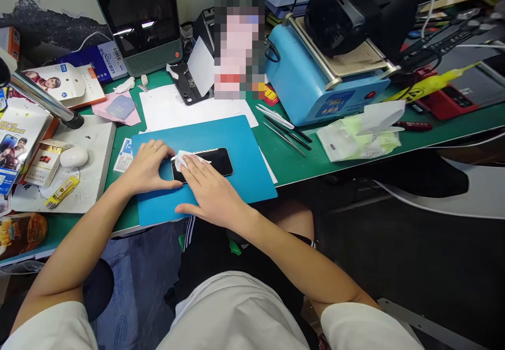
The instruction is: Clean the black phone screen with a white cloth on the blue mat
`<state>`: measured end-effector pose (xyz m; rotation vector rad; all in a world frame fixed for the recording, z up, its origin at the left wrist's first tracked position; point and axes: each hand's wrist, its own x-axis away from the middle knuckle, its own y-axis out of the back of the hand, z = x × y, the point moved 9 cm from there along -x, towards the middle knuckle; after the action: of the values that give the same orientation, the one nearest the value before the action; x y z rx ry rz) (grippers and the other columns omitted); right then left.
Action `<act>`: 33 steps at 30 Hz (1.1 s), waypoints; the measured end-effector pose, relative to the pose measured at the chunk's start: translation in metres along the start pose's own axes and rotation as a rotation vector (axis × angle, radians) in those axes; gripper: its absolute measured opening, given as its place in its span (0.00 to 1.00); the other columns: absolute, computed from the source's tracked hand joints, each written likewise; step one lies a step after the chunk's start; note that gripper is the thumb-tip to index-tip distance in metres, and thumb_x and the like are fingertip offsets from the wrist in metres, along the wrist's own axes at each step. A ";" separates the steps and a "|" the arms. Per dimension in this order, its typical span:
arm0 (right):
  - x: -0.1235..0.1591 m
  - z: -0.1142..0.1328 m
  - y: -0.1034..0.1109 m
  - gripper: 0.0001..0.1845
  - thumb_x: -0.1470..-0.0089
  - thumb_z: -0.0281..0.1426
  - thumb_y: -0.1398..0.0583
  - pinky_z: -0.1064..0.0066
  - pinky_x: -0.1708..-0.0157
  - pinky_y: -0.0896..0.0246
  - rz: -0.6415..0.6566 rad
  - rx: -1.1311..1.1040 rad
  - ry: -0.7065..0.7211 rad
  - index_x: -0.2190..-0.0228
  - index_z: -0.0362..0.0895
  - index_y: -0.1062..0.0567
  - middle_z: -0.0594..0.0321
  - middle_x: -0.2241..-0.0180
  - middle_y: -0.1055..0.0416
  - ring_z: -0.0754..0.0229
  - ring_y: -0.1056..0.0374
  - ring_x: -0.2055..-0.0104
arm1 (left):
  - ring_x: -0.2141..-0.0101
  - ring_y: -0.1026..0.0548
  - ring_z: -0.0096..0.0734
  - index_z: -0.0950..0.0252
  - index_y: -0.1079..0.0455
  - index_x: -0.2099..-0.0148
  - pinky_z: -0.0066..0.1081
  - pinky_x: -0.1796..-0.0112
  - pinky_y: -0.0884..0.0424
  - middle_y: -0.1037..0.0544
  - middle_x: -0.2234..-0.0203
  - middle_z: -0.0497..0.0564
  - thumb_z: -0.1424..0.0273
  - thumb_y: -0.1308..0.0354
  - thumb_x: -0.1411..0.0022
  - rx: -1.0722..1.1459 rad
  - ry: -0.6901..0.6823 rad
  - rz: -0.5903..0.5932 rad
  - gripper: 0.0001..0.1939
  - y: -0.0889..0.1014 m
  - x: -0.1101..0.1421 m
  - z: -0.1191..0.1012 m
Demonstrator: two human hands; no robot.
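A smartphone with a dark, glossy face lies flat on a blue mat. My left hand steadies its left end, with the thumb at the near edge and the fingers curled at the far corner. Under the fingertips of my right hand is a folded white tissue, pressed onto the left half of the phone's face. The right thumb sticks out to the side above the mat. My right fingers hide part of the phone and tissue.
Tweezers and pens lie right of the mat, near a tissue pack and a blue machine. Behind the mat are white paper and a smart display. A white board holds an earbud case.
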<state>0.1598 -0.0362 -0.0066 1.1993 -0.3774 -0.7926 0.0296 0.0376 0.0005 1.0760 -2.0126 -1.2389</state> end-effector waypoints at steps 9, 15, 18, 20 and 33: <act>0.039 -0.046 0.023 0.39 0.24 0.53 0.50 0.36 0.23 0.49 -0.020 0.023 -0.070 0.28 0.38 0.34 0.42 0.25 0.40 0.41 0.44 0.22 | 0.52 0.28 0.52 0.61 0.30 0.48 0.48 0.48 0.36 0.25 0.54 0.55 0.39 0.30 0.46 0.005 0.007 0.018 0.36 -0.001 -0.001 0.002; 0.033 -0.070 0.026 0.29 0.22 0.44 0.51 0.35 0.23 0.51 0.000 -0.054 -0.069 0.31 0.43 0.29 0.49 0.24 0.41 0.43 0.44 0.21 | 0.51 0.29 0.53 0.61 0.30 0.48 0.49 0.47 0.36 0.25 0.53 0.56 0.39 0.29 0.46 0.015 0.012 0.028 0.37 -0.002 -0.002 0.001; 0.034 -0.067 0.027 0.25 0.22 0.41 0.50 0.33 0.23 0.52 0.004 -0.060 -0.025 0.36 0.46 0.25 0.52 0.25 0.40 0.43 0.44 0.21 | 0.51 0.29 0.53 0.61 0.30 0.48 0.49 0.47 0.36 0.25 0.53 0.56 0.40 0.28 0.47 0.018 0.011 0.031 0.37 -0.002 -0.003 0.000; 0.034 -0.068 0.027 0.24 0.23 0.40 0.49 0.31 0.23 0.54 0.010 -0.051 -0.015 0.35 0.47 0.25 0.53 0.24 0.41 0.42 0.44 0.21 | 0.51 0.29 0.53 0.61 0.30 0.48 0.49 0.46 0.36 0.25 0.53 0.55 0.40 0.28 0.47 0.015 0.011 0.030 0.37 -0.002 -0.003 0.001; 0.028 -0.070 0.027 0.24 0.23 0.41 0.47 0.32 0.23 0.54 0.019 -0.051 0.020 0.35 0.47 0.25 0.52 0.23 0.42 0.41 0.46 0.21 | 0.51 0.28 0.54 0.61 0.29 0.47 0.49 0.47 0.36 0.25 0.54 0.56 0.40 0.28 0.46 -0.003 -0.001 0.015 0.37 -0.002 -0.002 0.002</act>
<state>0.2336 -0.0050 -0.0099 1.1538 -0.3498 -0.7694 0.0298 0.0394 -0.0028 1.0565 -2.0157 -1.2349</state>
